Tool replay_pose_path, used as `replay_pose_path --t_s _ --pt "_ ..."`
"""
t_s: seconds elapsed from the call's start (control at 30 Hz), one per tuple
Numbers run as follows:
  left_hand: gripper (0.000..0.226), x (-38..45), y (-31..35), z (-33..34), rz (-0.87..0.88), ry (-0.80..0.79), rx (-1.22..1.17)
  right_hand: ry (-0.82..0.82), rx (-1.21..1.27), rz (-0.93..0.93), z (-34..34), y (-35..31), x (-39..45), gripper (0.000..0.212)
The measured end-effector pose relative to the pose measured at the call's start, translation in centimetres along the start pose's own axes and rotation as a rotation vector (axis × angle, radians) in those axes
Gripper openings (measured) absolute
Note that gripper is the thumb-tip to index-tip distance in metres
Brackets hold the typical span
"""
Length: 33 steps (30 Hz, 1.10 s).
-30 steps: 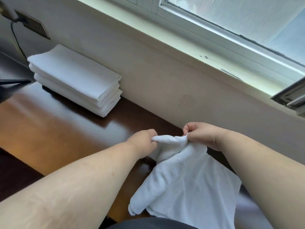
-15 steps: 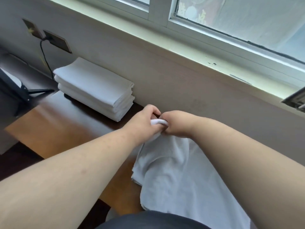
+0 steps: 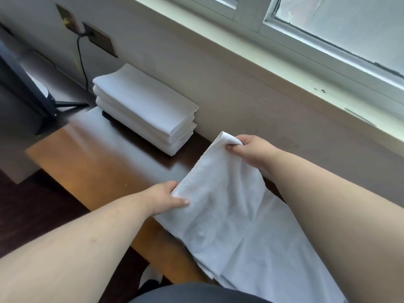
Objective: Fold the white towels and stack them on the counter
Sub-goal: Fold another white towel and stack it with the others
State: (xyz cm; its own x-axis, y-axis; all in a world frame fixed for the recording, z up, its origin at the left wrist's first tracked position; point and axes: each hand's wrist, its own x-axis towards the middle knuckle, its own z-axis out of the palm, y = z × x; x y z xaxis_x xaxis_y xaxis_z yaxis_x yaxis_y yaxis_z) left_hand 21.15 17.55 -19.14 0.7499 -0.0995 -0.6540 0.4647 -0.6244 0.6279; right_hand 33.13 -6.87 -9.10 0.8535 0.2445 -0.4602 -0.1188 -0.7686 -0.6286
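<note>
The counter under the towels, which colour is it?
Glossy brown wood counter, seen in the head view.

Both bare forearms reach forward from the lower edge of the view, the left from the lower left, the right from the lower right. The left hand [image 3: 168, 197] pinches the near corner of the towel [image 3: 229, 206], thumb lying flat on top of the cloth and the fingers tucked out of sight beneath it. The right hand [image 3: 249, 149] is farther out and higher, its fingers [image 3: 232, 147] curled under around the towel's far corner, knuckles up. The two hands sit well apart along the towel's left edge.
</note>
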Motion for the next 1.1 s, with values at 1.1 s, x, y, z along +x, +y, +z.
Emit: replay_pose_path --t_s 1.1 --pt "0.052 3.5 8.0 5.9 0.450 -0.041 0.901 0.128 -0.165 0.685 7.1 14.2 -13.6 0.063"
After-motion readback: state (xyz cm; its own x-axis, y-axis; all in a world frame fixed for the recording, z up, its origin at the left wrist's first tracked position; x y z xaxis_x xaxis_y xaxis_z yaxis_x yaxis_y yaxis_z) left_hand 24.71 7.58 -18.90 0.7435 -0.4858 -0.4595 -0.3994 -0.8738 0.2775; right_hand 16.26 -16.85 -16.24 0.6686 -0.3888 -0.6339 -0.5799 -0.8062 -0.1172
